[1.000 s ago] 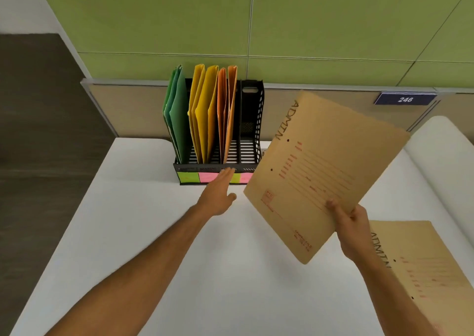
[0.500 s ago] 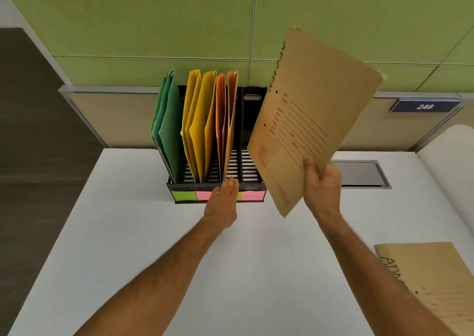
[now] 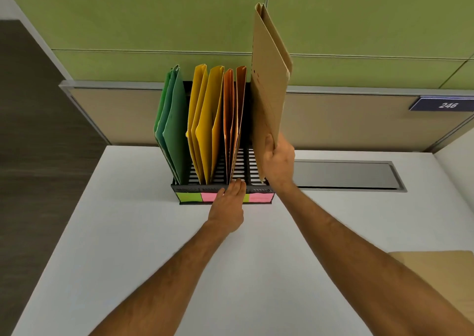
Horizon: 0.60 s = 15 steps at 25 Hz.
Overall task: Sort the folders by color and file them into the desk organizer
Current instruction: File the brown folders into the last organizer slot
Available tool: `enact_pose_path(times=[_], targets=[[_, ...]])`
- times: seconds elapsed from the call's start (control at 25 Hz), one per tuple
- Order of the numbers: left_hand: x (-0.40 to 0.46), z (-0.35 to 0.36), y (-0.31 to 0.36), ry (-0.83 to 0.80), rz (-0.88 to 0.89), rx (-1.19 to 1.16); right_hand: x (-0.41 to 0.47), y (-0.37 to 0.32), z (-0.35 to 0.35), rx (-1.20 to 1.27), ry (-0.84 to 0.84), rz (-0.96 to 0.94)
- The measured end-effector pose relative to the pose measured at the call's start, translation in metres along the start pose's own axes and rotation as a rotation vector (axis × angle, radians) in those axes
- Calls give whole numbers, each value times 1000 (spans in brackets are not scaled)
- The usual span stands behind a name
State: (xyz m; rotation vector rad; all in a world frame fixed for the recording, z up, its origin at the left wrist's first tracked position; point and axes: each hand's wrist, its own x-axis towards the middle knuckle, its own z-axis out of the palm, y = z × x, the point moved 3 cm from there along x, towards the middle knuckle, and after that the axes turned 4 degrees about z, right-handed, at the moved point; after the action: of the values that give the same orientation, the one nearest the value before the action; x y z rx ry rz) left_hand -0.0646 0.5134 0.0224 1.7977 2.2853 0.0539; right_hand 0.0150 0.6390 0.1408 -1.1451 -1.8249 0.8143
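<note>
White laminate forms the flat surface [image 3: 282, 258] on which everything is set, bounded at the far edge by a beige and green partition wall [image 3: 128, 28]. At the far middle stands a black slotted plastic desk organizer [image 3: 195, 188], its front edged with green and pink labels. Its slots are filled from left to right with green paper folders [image 3: 171, 123], yellow paper folders [image 3: 207, 120] and orange paper folders [image 3: 233, 110]; the rightmost slot appears empty.

A tall brown kraft-paper folder [image 3: 269, 79] is held upright and nearly edge-on above that rightmost slot, its long axis close to vertical, leaning slightly right at the top, its lower corner seemingly just inside the slot. It is pinched at its lower right edge by the right hand [image 3: 278, 161], which is closed on it and lies at the right end of the organizer. The left hand [image 3: 227, 207] is flat and unclenched, grasping nothing, with fingertips resting on the organizer's front rail just left of the empty slot, apparently steadying it. The folder is thus far and right of the left hand; a downward slide along its long axis seems all that is needed. Another brown paper folder [image 3: 436, 271] lies flat at the near right.
</note>
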Motion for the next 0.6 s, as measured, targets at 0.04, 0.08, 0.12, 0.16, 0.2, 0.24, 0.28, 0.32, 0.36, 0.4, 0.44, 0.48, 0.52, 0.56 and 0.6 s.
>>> enact_pose_path(times=[0.04, 0.08, 0.12, 0.16, 0.2, 0.24, 0.28, 0.32, 0.36, 0.4, 0.44, 0.48, 0.52, 0.56, 0.6], targets=[[1, 1, 0, 1, 1, -1, -2, 3, 6, -10, -5, -9], [1, 2, 0, -3, 1, -2, -5, 6, 11, -14, -20, -1], [1, 3, 1, -4, -2, -2, -7, 9, 17, -13, -42, 10], [2, 3, 0, -4, -7, -5, -8, 11, 23, -14, -70, 19], [2, 3, 0, -4, -11, -11, -9, 13, 29, -18, -99, 30], [2, 3, -1, -4, -12, -17, -9, 15, 35, -25, -124, 46], [2, 3, -1, 1, -12, -19, -9, 16, 41, -33, -142, 61], [1, 3, -1, 10, -10, -17, -9, 16, 45, -44, -151, 66], [1, 2, -1, 12, -8, -16, -10, 16, 48, -58, -150, 62], [1, 2, -1, 7, -6, -15, -9, 17, 50, -76, -139, 58], [1, 2, -1, 1, -5, -13, -8, 19, 50, -91, -125, 62], [1, 2, -1, 0, -7, -12, -7, 20, 49, -101, -111, 67], [1, 2, -1, 0, -9, -16, -5, 22, 48, -111, -99, 68], [1, 1, -1, 0, -10, -26, -3, 23, 46, -131, -84, 56], [1, 0, -1, 3, -9, -35, -2, 24, 44, -161, -66, 33]])
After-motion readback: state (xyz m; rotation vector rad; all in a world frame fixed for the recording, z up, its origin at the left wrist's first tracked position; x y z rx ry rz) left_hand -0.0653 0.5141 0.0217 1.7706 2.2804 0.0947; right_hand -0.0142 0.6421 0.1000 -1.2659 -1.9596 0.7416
